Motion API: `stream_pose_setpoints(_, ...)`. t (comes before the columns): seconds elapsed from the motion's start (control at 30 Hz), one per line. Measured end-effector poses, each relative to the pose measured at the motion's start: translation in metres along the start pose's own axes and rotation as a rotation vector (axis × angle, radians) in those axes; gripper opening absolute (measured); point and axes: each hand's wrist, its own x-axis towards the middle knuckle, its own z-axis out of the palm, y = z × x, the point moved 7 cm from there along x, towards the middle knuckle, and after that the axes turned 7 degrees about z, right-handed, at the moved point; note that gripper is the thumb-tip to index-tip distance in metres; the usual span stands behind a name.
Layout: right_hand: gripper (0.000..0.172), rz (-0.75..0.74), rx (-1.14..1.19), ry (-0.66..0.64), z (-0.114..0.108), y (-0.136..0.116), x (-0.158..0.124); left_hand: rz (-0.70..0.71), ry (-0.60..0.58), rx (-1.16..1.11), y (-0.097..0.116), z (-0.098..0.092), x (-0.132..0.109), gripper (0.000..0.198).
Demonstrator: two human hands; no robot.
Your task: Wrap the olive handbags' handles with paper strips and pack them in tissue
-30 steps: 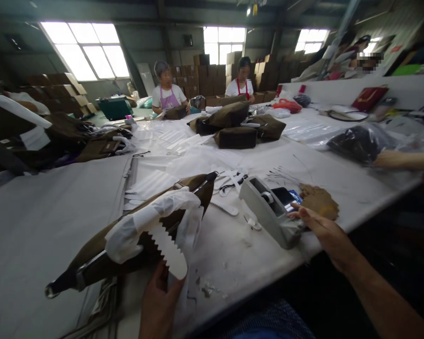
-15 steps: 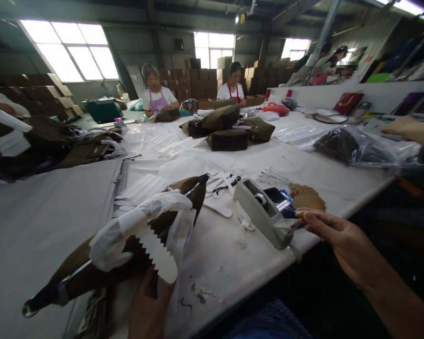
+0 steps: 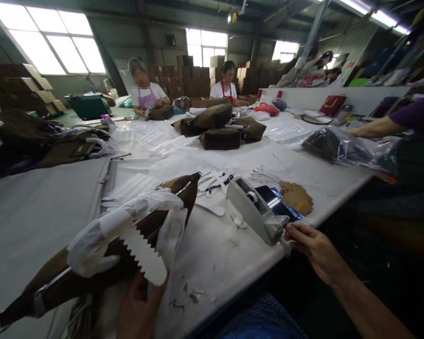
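A dark olive-brown bag (image 3: 176, 183) with zips lies on the near left of the table. White wrapping (image 3: 123, 219) covers its handle, and a white strip with a toothed edge (image 3: 144, 254) lies against it. At the strip's lower end, my left hand (image 3: 141, 301) grips it between thumb and fingers; some fingers are hidden behind the strip and wrapping. My right hand (image 3: 313, 252) is at the cutter end of a grey tape dispenser (image 3: 252, 212), thumb and fingers pinched together. Clear tape seems to be between the fingertips, though it is hard to make out.
Brown paper tags (image 3: 297, 197) and a phone-like dark object (image 3: 272, 200) lie beyond the dispenser. More toothed strips (image 3: 210, 208) are scattered nearby. Several brown bags (image 3: 221, 136) are piled mid-table. A co-worker's arm (image 3: 378, 127) reaches over a plastic-wrapped bag (image 3: 325, 141).
My right hand has come down and in against the dispenser's cutter. The view has shifted right. More of the co-worker's purple sleeve shows. My left hand keeps its grip.
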Motion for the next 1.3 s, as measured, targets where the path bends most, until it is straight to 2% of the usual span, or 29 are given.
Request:
stream_pose_setpoints(0.13, 0.052, 0.014, -0.084, 0.053, -0.002, 0.02, 0.0, -0.011, 0.022, -0.062, -0.005, 0.0, 0.001, 0.065)
stream_pose_setpoints(0.23, 0.049, -0.019, -0.206, -0.041, 0.019, 0.027, -0.016, -0.014, 0.024, -0.144, -0.009, 0.002, 0.003, 0.068)
stream_pose_setpoints(0.3, 0.043, -0.114, -0.3, -0.198, 0.051, 0.02, -0.035, 0.002, -0.005, -0.179, -0.008, 0.005, 0.004, 0.069)
stream_pose_setpoints(0.37, 0.043, -0.221, -0.339, -0.436, 0.096, 0.006, -0.058, 0.019, -0.033, -0.203, -0.004, 0.006, 0.004, 0.069)
stream_pose_setpoints(0.43, 0.064, -0.298, -0.294, -0.688, 0.144, -0.011, -0.082, 0.041, -0.06, -0.204, 0.0, 0.006, 0.002, 0.067)
stream_pose_setpoints(0.47, 0.074, -0.33, -0.249, -0.765, 0.165, -0.02, -0.091, 0.056, -0.079, -0.197, 0.003, 0.007, 0.001, 0.065)
stream_pose_setpoints(0.6, 0.085, -0.438, -0.108, -0.872, 0.232, -0.047, -0.108, 0.108, -0.127, -0.172, 0.013, 0.007, -0.005, 0.061)
stream_pose_setpoints(0.7, 0.09, -0.483, -0.103, -0.877, 0.263, -0.048, -0.109, 0.132, -0.138, -0.157, 0.017, 0.006, -0.007, 0.057)
stream_pose_setpoints(0.87, 0.095, -0.55, -0.343, -0.682, 0.276, -0.038, -0.104, 0.158, -0.214, -0.272, 0.026, 0.009, -0.008, 0.048)
stream_pose_setpoints(0.97, 0.09, -0.616, -0.554, -0.514, 0.273, -0.038, -0.099, 0.098, -0.254, -0.385, 0.028, 0.01, -0.01, 0.048)
stream_pose_setpoints(1.03, 0.09, -0.627, -0.595, -0.453, 0.271, -0.038, -0.094, 0.043, -0.238, -0.463, 0.028, 0.01, -0.012, 0.05)
stream_pose_setpoints(1.17, 0.082, -0.533, -0.237, -0.645, 0.268, -0.029, -0.092, -0.065, -0.252, -0.583, 0.025, 0.015, -0.019, 0.055)
stream_pose_setpoints(1.2, 0.078, -0.5, -0.145, -0.663, 0.265, -0.026, -0.092, -0.088, -0.248, -0.603, 0.024, 0.017, -0.02, 0.057)
stream_pose_setpoints(1.3, 0.06, -0.355, 0.03, -0.602, 0.254, -0.014, -0.089, -0.129, -0.224, -0.623, 0.02, 0.019, -0.022, 0.062)
